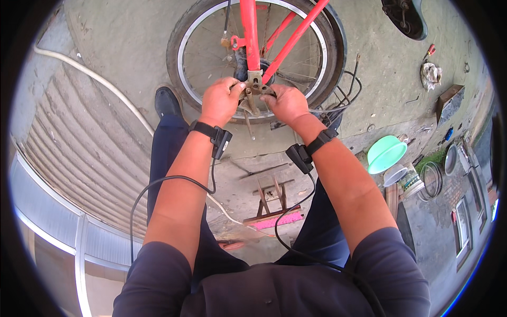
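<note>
A spoked wheel (270,65) shows behind the red frame (250,31) in front of us, a green basin (387,154) well off to the right. The left hand (220,101) and right hand (288,103) are curled in, each pinching 1 side of the metal bracket (255,79) at the frame's near end.

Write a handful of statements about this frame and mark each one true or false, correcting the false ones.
1. The left hand is at the metal bracket. True.
2. The right hand hangs well away from the bracket. False: it is at the bracket too.
3. The frame is blue. False: it is red.
4. The green basin is to the right of the right hand. True.
5. A pale hose runs to the left of the left hand. True.
</note>
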Motion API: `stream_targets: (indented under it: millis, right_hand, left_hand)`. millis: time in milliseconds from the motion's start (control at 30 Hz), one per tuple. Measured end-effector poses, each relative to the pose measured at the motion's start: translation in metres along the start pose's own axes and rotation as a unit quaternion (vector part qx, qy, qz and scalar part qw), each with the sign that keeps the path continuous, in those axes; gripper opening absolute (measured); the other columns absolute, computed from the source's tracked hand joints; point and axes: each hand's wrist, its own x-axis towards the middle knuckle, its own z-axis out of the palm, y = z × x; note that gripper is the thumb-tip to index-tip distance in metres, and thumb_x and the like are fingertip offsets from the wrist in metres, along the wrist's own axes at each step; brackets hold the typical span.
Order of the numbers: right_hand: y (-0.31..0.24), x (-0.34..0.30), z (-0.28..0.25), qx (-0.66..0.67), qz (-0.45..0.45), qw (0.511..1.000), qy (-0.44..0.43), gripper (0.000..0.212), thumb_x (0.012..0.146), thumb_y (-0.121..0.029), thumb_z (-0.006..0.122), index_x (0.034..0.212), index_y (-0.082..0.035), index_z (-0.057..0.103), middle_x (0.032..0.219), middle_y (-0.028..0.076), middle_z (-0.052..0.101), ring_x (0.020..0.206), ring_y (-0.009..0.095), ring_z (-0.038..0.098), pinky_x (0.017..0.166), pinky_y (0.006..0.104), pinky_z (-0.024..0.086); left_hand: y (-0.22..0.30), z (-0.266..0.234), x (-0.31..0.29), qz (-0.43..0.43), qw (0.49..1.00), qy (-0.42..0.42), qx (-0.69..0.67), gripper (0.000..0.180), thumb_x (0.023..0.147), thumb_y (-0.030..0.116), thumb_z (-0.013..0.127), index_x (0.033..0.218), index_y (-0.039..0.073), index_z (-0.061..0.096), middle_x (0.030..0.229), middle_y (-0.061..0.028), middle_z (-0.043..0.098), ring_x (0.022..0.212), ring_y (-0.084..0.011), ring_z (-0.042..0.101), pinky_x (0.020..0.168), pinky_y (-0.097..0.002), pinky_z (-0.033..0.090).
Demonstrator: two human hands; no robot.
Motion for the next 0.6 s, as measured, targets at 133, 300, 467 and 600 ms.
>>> stream_targets:
  millis: [133,300,467,600]
  right_hand:
    - [0.001,-0.001,0.002,0.001,-0.006,1.0,0.01,0.035,0.09,-0.042,0.073,0.109,-0.012,0.073,0.093,0.02,0.072,0.09,0.04,0.069,0.078,0.0488,0.055]
    - [0.001,0.0,0.0,0.012,-0.007,1.0,0.012,0.036,0.09,-0.043,0.073,0.11,-0.013,0.074,0.094,0.02,0.072,0.09,0.04,0.069,0.078,0.0479,0.055]
    - [0.002,0.002,-0.005,0.019,0.015,1.0,-0.011,0.039,0.088,-0.044,0.075,0.11,-0.012,0.075,0.094,0.02,0.072,0.089,0.04,0.069,0.078,0.0469,0.055]
    - [0.003,-0.005,-0.005,0.038,-0.021,0.997,0.058,0.039,0.087,-0.043,0.077,0.105,-0.008,0.074,0.096,0.021,0.072,0.089,0.04,0.069,0.079,0.0465,0.055]
  left_hand:
    - [0.0,0.001,-0.002,0.001,1.0,0.006,-0.003,0.027,0.097,0.027,0.067,0.099,0.001,0.073,0.093,-0.0181,0.071,0.088,-0.0341,0.068,0.079,-0.0413,0.052]
    - [-0.003,0.003,0.001,-0.021,0.999,0.006,-0.029,0.027,0.096,0.03,0.068,0.098,0.003,0.073,0.095,-0.018,0.071,0.089,-0.0371,0.067,0.078,-0.045,0.052]
    - [0.0,0.026,-0.021,-0.054,0.983,0.173,-0.025,0.041,0.096,0.032,0.073,0.119,-0.001,0.068,0.099,-0.0174,0.071,0.088,-0.0284,0.069,0.079,-0.038,0.054]
    - [0.0,0.048,-0.054,-0.202,0.962,0.14,-0.114,0.052,0.094,0.032,0.077,0.126,-0.005,0.061,0.108,-0.0194,0.069,0.092,-0.0274,0.069,0.084,-0.0386,0.055]
